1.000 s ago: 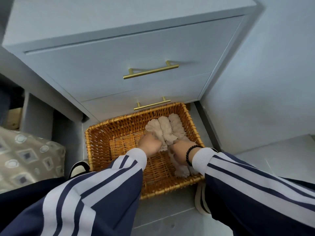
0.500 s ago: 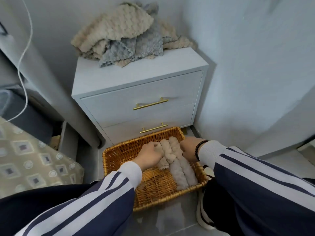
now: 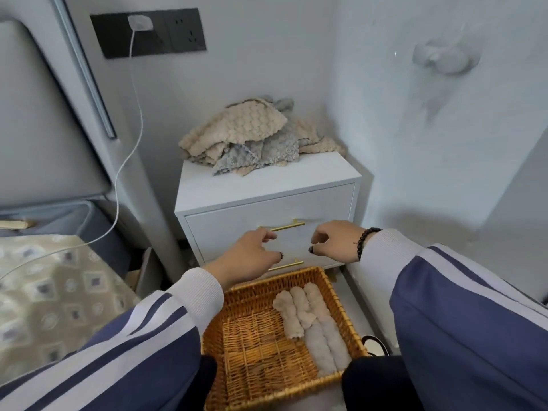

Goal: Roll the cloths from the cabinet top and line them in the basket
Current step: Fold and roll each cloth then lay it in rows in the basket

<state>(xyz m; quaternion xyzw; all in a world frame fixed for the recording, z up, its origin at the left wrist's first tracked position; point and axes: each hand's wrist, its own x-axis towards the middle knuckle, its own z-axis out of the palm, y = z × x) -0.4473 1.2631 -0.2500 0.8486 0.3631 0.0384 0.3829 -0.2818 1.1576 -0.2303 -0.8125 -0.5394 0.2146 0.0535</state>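
Both hands up in front of the drawers, holding nothing, rolls lined in the basket below.

The white cabinet (image 3: 267, 200) stands in the corner, the lower drawer's handle partly hidden behind the left hand. The wicker basket (image 3: 261, 345) sits on the floor at its foot, near edge cut off by the frame and the sleeves. On the cabinet top, the pile of loose cloths (image 3: 252, 137), beige over grey-blue; how many, can't be made out. The left hand (image 3: 252, 256) and right hand (image 3: 332, 241) hover apart above the basket, fingers loosely curled, gripping nothing. The rolled cloths (image 3: 311, 324) lie side by side along the basket's right wall, long axes running from near edge toward the cabinet, the far three beige, the near ones greyer.
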